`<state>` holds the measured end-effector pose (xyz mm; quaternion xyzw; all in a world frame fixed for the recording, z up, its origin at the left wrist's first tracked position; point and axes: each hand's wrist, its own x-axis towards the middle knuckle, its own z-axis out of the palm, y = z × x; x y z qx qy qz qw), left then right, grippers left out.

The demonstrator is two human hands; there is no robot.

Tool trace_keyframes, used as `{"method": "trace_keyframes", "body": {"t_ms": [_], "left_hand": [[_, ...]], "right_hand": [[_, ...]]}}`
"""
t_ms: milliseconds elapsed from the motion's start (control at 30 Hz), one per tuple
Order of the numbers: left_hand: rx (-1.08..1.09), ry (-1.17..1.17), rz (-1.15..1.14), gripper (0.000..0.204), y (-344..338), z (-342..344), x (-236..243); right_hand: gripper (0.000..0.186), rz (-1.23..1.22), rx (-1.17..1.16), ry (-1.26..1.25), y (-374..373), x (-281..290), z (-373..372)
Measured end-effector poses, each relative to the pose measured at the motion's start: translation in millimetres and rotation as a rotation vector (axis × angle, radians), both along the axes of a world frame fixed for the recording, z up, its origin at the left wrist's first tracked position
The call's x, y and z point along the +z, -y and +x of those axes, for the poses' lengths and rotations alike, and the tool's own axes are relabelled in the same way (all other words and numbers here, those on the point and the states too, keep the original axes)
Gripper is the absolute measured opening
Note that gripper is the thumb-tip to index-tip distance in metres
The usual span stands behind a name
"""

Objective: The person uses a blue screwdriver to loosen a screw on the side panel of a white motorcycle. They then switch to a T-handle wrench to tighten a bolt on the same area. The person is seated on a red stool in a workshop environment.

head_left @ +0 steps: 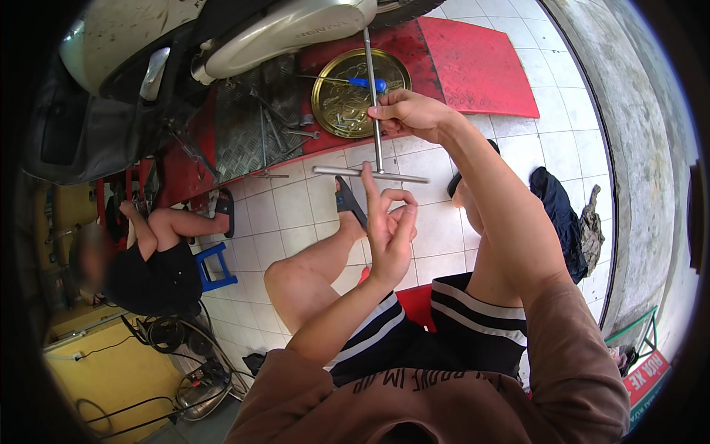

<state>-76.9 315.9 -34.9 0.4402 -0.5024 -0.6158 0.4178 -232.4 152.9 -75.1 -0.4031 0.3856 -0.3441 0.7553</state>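
The person is sitting on a low seat beside a raised scooter (222,37) and is working a long T-handle wrench (376,111), whose shaft is running up past a round brass tray (325,111) of bolts toward the scooter's underside. The right hand (410,115) is wrapping its fingers around the shaft about midway, steadying it. The left hand (388,222) is sitting just below the crossbar (370,174), fingers loosely spread, with one fingertip touching the bar and nothing pinched. This looks like the spinning stage of turning a fastener, though the tip's seat is hidden behind the bodywork. The next move probably calls for flicking the crossbar round while the right hand is keeping the shaft straight and pressed in.
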Motion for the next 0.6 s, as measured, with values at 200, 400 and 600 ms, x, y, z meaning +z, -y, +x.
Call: {"method": "trace_keyframes", "body": {"t_ms": [200, 400, 600], "left_hand": [[-0.181, -0.131, 0.398, 0.082, -5.3, -2.2, -21.4], [-0.086, 0.160, -0.124, 0.083, 5.4, 11.3, -13.4], [-0.101, 0.068, 0.255, 0.082, -1.4, 1.0, -31.8]], "right_hand": [[0.026, 0.024, -0.052, -0.015, 0.2, -6.5, 4.3], [0.021, 0.032, -0.109, 0.002, -1.5, 2.9, 6.6], [0.017, 0.106, -0.157, -0.031, 4.0, -17.4, 2.7]]}}
